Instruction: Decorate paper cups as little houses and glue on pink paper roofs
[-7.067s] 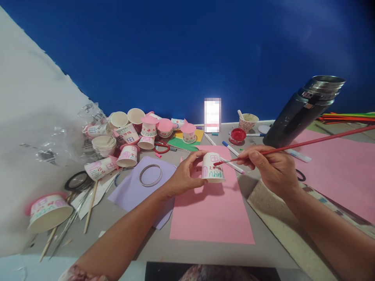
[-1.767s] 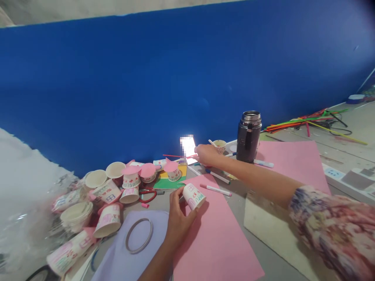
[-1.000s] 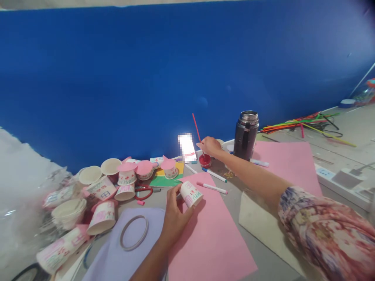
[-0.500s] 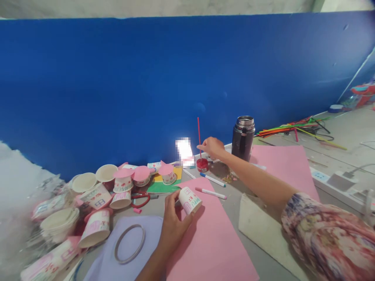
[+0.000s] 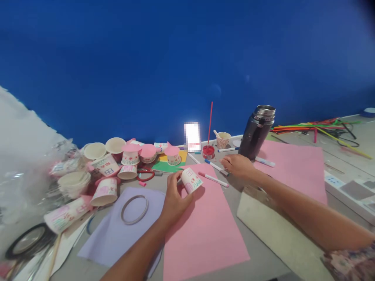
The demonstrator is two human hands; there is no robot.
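Note:
My left hand [image 5: 177, 191] is wrapped round a small white paper cup [image 5: 191, 180] lying tilted on its side over pink paper [image 5: 205, 230]. Drawings in pink, red and green mark the cup. My right hand [image 5: 236, 165] is low at the tabletop, its fingers curled down beside a blue-capped marker [image 5: 216, 167]. What those fingers hold, if anything, is hidden. A pink-capped marker [image 5: 213, 179] lies between the two hands. Behind them stands a red paint jar [image 5: 208, 152] with a thin red stick [image 5: 210, 125] upright in it.
At left are decorated cups with pink tops [image 5: 131, 154], stacked plain cups [image 5: 74, 183], red-handled scissors [image 5: 145, 174] and a grey ring [image 5: 134, 210] on lilac paper [image 5: 117, 234]. A dark flask [image 5: 256, 134] stands behind my right hand; a power strip [image 5: 348, 195] lies right.
My right hand has left the red stick and come down to the tabletop, uncovering a small patterned cup behind. My left hand keeps the paper cup. The view has shifted.

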